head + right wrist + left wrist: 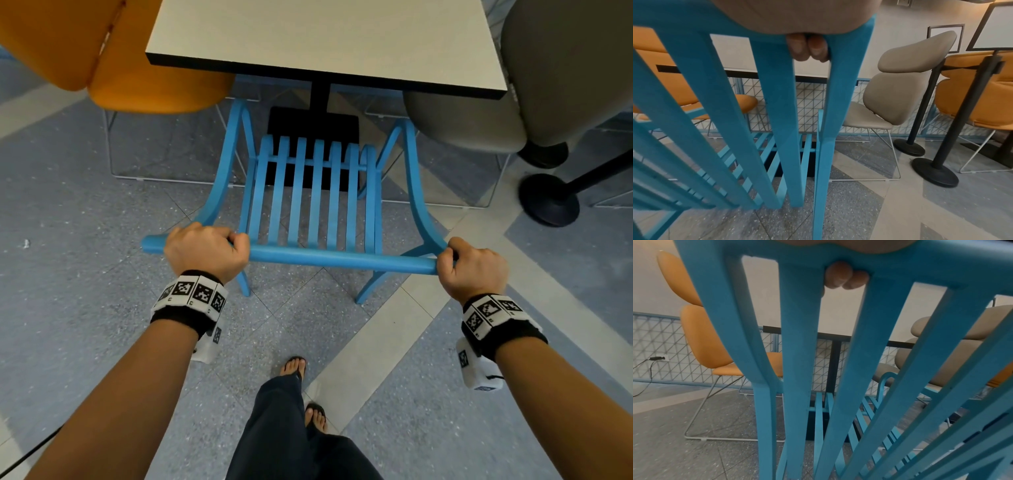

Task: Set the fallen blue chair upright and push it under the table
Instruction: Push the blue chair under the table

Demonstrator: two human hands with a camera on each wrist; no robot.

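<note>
Both hands clenched on the top rail of the blue chair (315, 192): left hand (205, 250), right hand (474, 269). Chair is upright, front legs nearing the desk (325, 37). Righting looks done; next is a straight push between orange chair (113, 58) and grey chair (534, 85).

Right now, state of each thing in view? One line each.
Blue chair: upright on the floor, front partly under the table, held by its top rail.
Table: standing, top bare where visible.
Left hand: grips the top rail near its left end.
Right hand: grips the top rail at its right end.
Orange chair: upright, left of the table.
Grey chair: upright, right of the table.
</note>
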